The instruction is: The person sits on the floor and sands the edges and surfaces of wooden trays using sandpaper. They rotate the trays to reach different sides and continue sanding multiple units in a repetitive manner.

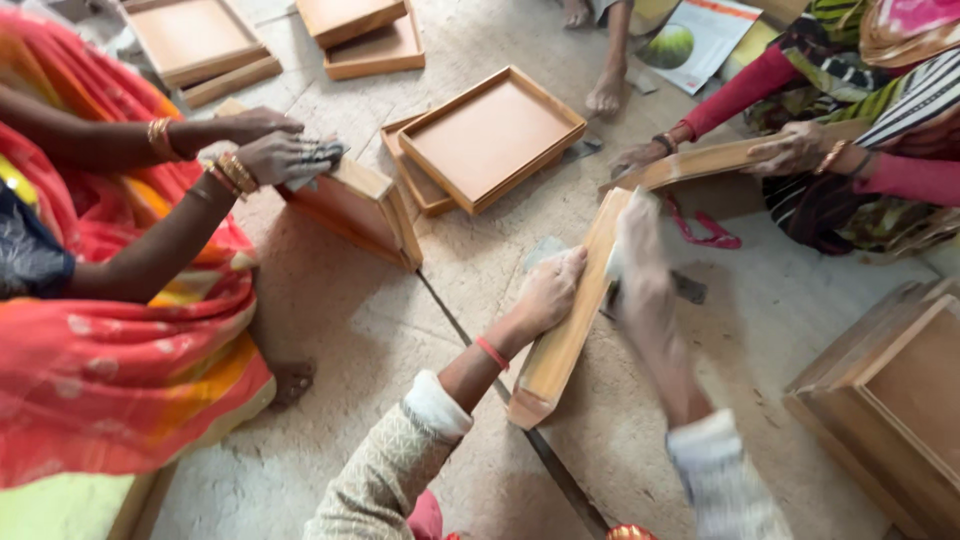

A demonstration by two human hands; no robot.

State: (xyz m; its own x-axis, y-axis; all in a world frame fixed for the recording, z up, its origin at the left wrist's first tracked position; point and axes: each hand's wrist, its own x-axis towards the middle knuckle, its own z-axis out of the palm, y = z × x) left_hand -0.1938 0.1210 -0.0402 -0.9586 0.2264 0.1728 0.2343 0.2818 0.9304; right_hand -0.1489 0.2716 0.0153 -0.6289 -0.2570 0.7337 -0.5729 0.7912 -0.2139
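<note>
Sandpaper [318, 157] is pressed by a co-worker's hand [275, 156] onto the top edge of an upright wooden tray [357, 208] at the far left, where that person's other hand [255, 124] rests just behind it. Stacked wooden trays [490, 135] are seen lying flat on the floor [340, 330] near the middle, with more trays [365, 35] set further back. Below them, the left hand [545, 292] is laid against the side of a long wooden frame [572, 315], which is stood on edge on the floor and tilted away; its fingers are curled together over the frame's rim. Just beside it, the right hand [640, 260] is blurred over the frame's upper edge; whether its fingers are clamped on anything cannot be told, though a pale scrap is glimpsed under them. Further right, another wooden frame [715, 160] is gripped by a second co-worker's hands [790, 150]. Wooden boxes [885, 395] are stacked at the far right.
</note>
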